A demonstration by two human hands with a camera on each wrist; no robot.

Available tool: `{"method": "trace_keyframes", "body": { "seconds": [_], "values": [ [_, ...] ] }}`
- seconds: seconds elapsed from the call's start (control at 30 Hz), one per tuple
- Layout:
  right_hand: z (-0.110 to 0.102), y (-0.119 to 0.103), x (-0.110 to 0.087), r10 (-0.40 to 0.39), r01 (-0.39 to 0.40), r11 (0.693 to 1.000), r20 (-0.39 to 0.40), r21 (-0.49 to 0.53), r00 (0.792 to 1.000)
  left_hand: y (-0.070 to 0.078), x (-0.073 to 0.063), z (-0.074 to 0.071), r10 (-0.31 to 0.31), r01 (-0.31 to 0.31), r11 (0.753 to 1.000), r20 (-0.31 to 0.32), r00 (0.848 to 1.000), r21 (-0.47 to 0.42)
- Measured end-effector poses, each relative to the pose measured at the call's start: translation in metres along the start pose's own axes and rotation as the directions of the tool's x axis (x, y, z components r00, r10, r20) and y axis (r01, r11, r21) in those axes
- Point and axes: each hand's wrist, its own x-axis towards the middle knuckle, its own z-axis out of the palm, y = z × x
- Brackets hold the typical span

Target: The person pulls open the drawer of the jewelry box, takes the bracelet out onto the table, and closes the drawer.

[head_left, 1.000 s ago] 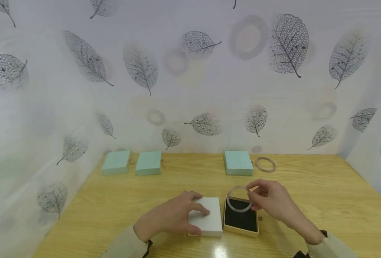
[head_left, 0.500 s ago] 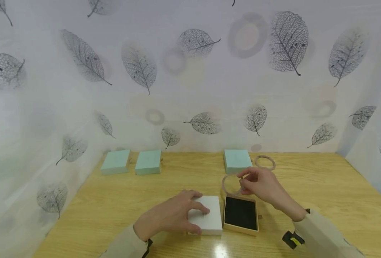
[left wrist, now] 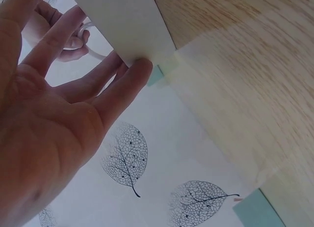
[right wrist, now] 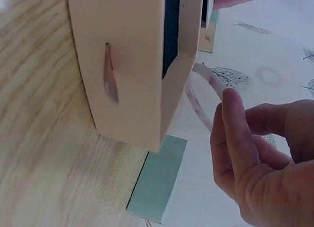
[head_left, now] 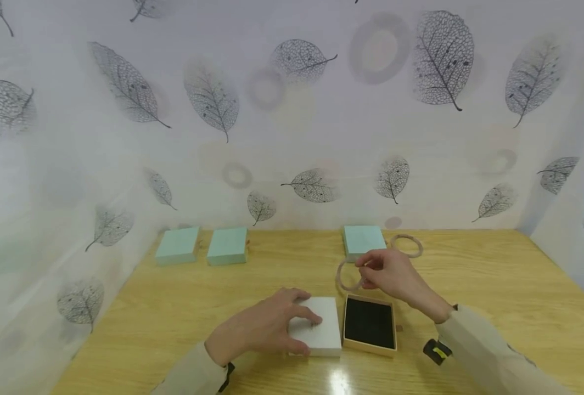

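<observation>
My right hand (head_left: 396, 277) pinches a pale pinkish bangle (head_left: 338, 276) between thumb and fingertips. It hangs upright beyond the far edge of an open box drawer (head_left: 369, 349) with a black lining; in the right wrist view the bangle (right wrist: 193, 100) shows past the drawer's peach wall (right wrist: 127, 84). Just left of the drawer lies a white box (head_left: 325, 334). My left hand (head_left: 267, 326) holds this box, thumb at its near edge, index finger on top, other fingers toward the far side. In the left wrist view fingertips meet the edge of the white box (left wrist: 127, 25).
A second bangle (head_left: 421, 249) lies at the back right beside a mint-green box (head_left: 363, 237). Two more mint-green boxes, one (head_left: 228, 245) and another (head_left: 177, 245), sit at the back left. A leaf-print sheet (head_left: 316, 126) rises behind the wooden table (head_left: 173, 307).
My right hand has carried the bangle from over the black-lined drawer to its far side, away from me and leftward. The left hand stays on the white box.
</observation>
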Motion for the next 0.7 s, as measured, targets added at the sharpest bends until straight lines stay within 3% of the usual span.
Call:
{"method": "trace_keyframes", "body": {
  "seconds": [0.7],
  "values": [
    [0.018, -0.001, 0.031, -0.035, 0.046, 0.989, 0.082, -0.143, 0.996, 0.001, -0.001, -0.002, -0.024, 0.025, 0.999, 0.024, 0.999, -0.024]
  ]
}}
